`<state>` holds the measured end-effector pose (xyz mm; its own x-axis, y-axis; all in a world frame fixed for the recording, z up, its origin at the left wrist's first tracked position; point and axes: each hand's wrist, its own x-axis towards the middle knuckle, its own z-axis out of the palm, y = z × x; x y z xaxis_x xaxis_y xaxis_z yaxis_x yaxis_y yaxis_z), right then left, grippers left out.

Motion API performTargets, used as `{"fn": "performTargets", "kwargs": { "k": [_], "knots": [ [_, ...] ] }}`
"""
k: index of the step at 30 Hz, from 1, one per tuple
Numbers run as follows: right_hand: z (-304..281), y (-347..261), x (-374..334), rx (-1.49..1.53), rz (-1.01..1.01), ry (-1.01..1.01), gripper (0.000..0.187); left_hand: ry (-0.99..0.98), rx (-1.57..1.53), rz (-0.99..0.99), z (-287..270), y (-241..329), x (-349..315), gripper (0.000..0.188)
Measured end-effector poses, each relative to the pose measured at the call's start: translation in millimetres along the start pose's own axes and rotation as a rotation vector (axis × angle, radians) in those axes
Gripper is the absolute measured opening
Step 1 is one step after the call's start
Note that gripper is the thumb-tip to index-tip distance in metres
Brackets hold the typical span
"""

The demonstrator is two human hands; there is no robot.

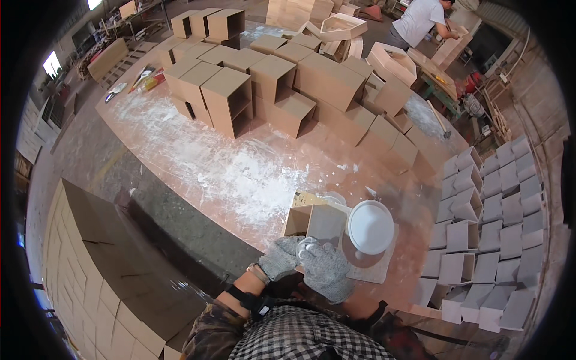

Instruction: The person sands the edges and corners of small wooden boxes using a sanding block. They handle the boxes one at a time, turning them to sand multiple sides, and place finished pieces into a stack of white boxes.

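Box [327, 221] stands at the near edge of the table [210, 157], straight ahead of the person and on the far side of both gloved hands. Its dark opening shows at left, a plain pale panel at right. Visible part runs wider left to right than near to far; near edge covered by the gloves, so true long axis cannot be told.

Left hand [280, 258]: at the box's near left corner, below the opening; fingers curled. Right hand [326, 271]: in front of the plain panel, fingers bent and bunched, meeting the left hand at its inner side. Grip: cannot tell for either hand whether it is clamped on the box or merely against it; fingertips hidden. Both hands about equally near; left lies closer to the opening, right to the panel.

Just right of the box: white round tub [371, 227], above a pale flat sheet [377, 273]. Brown boxes [327, 78] stacked farther off; grey boxes [492, 207] in rows at right.
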<state>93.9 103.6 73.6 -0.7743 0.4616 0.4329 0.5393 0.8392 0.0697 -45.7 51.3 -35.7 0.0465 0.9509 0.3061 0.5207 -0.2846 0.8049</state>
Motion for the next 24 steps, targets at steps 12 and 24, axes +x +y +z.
{"fn": "performTargets", "kwargs": {
  "k": [12,24],
  "knots": [
    [10.5,9.8,6.6,-0.051,-0.038,0.087,0.025,-0.144,0.157,0.012,-11.6,-3.6,3.2,0.032],
    [55.9,65.1,1.6,0.079,0.114,0.195,0.023,-0.231,0.072,-0.182,-27.8,32.1,18.3,0.032]
  ]
}}
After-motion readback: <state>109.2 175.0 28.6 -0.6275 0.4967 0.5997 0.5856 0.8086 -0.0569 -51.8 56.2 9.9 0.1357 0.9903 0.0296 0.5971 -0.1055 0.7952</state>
